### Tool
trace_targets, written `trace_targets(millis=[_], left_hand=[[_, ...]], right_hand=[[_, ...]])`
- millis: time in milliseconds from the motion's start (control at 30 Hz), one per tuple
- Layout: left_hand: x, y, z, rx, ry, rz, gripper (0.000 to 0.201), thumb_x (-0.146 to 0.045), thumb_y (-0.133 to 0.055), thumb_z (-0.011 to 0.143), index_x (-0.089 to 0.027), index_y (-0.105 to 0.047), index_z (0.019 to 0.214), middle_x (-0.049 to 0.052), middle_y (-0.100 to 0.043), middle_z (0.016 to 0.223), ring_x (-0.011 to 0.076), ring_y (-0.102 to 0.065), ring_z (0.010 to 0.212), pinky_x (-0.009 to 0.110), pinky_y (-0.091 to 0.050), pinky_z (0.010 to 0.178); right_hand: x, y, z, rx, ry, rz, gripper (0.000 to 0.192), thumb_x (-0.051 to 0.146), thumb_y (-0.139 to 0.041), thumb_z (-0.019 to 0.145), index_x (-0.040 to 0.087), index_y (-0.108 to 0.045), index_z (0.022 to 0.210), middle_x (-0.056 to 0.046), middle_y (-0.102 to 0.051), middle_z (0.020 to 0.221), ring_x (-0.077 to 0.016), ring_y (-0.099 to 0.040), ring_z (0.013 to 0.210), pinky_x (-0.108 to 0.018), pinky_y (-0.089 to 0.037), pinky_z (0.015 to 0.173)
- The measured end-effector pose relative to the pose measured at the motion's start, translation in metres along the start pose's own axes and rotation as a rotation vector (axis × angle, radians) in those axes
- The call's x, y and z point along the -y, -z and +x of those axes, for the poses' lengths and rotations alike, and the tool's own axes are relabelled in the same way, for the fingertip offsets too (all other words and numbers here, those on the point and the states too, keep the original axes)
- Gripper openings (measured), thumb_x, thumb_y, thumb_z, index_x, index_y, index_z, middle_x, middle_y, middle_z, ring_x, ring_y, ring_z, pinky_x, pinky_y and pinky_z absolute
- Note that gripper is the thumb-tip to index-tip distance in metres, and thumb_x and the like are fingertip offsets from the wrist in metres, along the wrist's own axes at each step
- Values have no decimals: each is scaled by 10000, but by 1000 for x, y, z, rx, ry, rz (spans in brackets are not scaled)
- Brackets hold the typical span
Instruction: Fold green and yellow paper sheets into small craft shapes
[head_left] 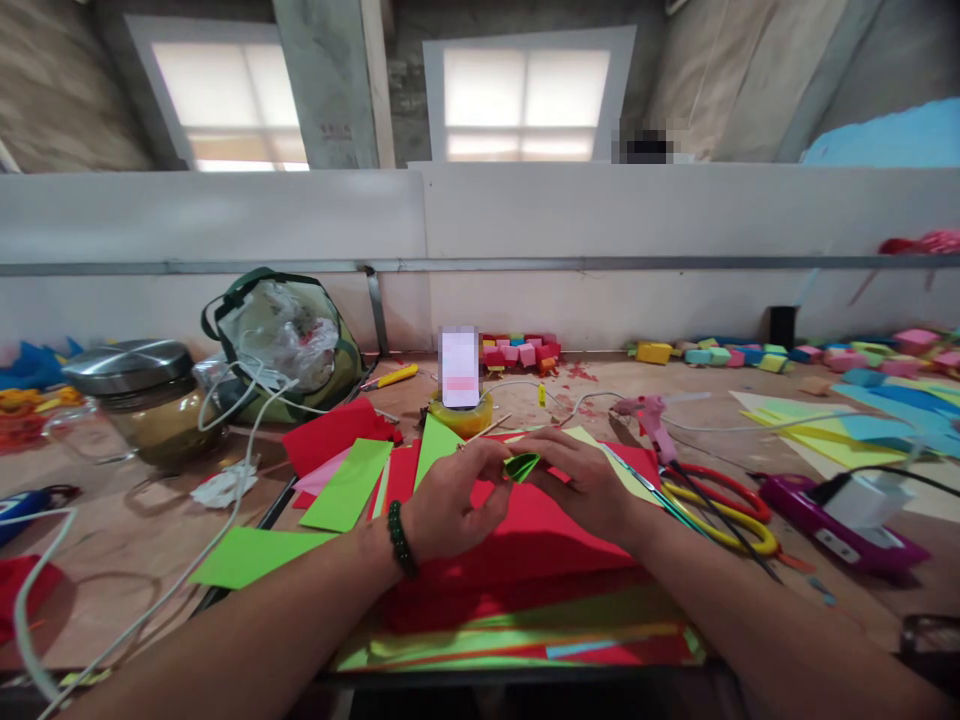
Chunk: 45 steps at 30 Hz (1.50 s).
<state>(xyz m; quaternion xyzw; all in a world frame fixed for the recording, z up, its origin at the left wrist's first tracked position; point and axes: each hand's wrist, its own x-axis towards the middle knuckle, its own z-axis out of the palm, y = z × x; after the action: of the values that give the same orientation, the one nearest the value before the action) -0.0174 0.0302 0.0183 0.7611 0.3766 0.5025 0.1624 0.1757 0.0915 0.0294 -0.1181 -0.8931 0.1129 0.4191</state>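
A small folded piece of green paper (522, 466) is pinched between both hands above a stack of coloured sheets. My left hand (465, 495), with a dark bead bracelet (401, 540) at the wrist, grips its left side with thumb and fingers. My right hand (581, 480) closes on it from the right, and its fingers partly cover it. Beneath the hands lies a large red sheet (525, 560). Several green paper strips (349, 485) lie to the left of the hands, beside folded red paper (330, 435).
A phone (460, 370) stands upright by a yellow tape roll (476, 412). At right are a pink glue gun (652, 425), scissors (679, 505) and a purple power strip (847, 535). A lidded glass jar (146, 420), camouflage bag (330, 345) and white cable (240, 480) occupy the left.
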Motion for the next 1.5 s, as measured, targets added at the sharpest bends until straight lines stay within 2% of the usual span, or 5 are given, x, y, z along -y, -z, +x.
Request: trace_targets(millis=[333, 533, 900, 1133, 1500], left_hand=[[3, -1, 3, -44, -219, 276, 106, -106, -510, 790, -179, -576, 829, -2, -581, 658, 116, -517, 572, 220, -392, 558], [0, -1, 4, -74, -266, 269, 115, -69, -507, 784, -178, -542, 770, 12, -554, 666, 136, -506, 664, 228, -411, 603], [-1, -5, 3, -122, -133, 159, 72, -136, -613, 785, -158, -560, 743, -4, -574, 646, 100, -500, 597, 207, -396, 560], [2, -5, 3, -93, -147, 176, 94, -134, -547, 835, -169, -579, 754, 1, -550, 655, 114, -497, 642, 218, -408, 598], [1, -5, 2, -73, -96, 160, 137, -153, -548, 863, -171, -625, 751, 4, -614, 666, 124, -513, 663, 241, -407, 645]], right_hand=[[0, -3, -1, 80, 36, -12, 355, 164, -455, 943, 218, -504, 1290, -110, -619, 1096, -187, -593, 1038, -322, -529, 858], [-5, -6, -5, 71, 1, 33, 330, 178, -440, 953, 218, -527, 1269, -95, -614, 1029, -152, -638, 869, -285, -552, 760], [0, -5, -5, 76, 11, 24, 289, 186, -449, 953, 204, -541, 1226, -45, -597, 841, -130, -590, 709, -252, -501, 651], [1, -7, -4, 109, 26, 41, 327, 195, -430, 962, 197, -515, 1278, -59, -579, 891, -122, -569, 724, -241, -490, 659], [4, -16, -6, 13, -75, 53, 310, 366, -438, 958, 171, -604, 1134, -63, -635, 844, -142, -581, 729, -260, -491, 693]])
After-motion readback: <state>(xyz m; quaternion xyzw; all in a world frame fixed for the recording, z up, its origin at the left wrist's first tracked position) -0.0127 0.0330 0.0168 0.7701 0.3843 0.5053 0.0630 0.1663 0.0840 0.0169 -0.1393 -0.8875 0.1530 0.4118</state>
